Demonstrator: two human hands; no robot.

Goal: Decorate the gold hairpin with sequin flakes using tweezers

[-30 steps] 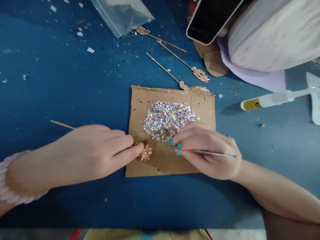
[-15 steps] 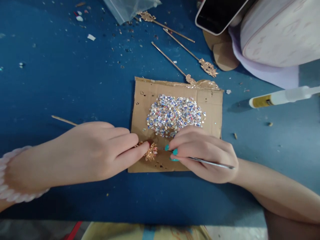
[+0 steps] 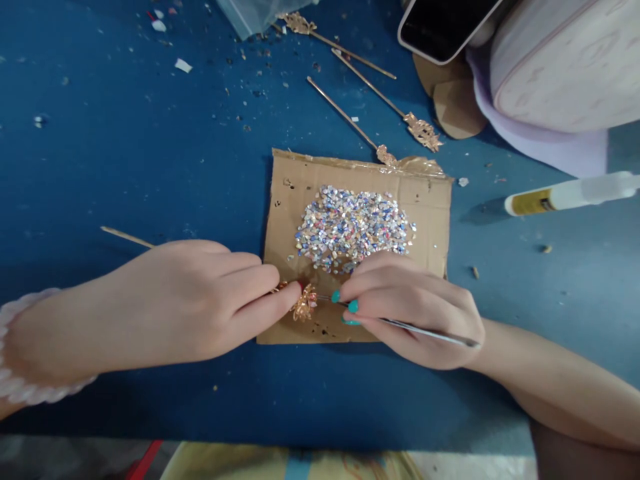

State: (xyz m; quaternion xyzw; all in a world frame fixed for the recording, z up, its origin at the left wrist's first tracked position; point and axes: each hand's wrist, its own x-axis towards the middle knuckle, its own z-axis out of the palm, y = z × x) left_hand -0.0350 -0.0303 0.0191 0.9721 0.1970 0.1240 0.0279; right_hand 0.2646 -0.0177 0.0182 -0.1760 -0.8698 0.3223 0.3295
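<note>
My left hand [image 3: 200,307] is closed on a gold hairpin, pinching it just behind its flower-shaped head [image 3: 305,303]; the pin's thin end [image 3: 125,236] sticks out beyond the back of the hand. In my right hand [image 3: 415,310] is a slim metal tool, which looks like tweezers [image 3: 430,331], held like a pen. Its tip meets or nearly meets the flower's right side; whether a chip is in it is too small to tell. Both hands are over a piece of cardboard [image 3: 430,227], where a pile of small shiny shell-like chips [image 3: 355,227] lies just above them.
Several more gold hairpins [image 3: 370,85] lie beyond the cardboard, near a clear plastic bag [image 3: 250,15]. At the upper right are a phone [image 3: 445,27] and a pale rounded case [image 3: 565,67]. A glue bottle [image 3: 570,193] lies at right. Scraps dot the blue table [image 3: 150,167].
The view has shifted slightly, so the table items appear a little higher and farther right. Both hands keep their grips, with the tool still at the flower head.
</note>
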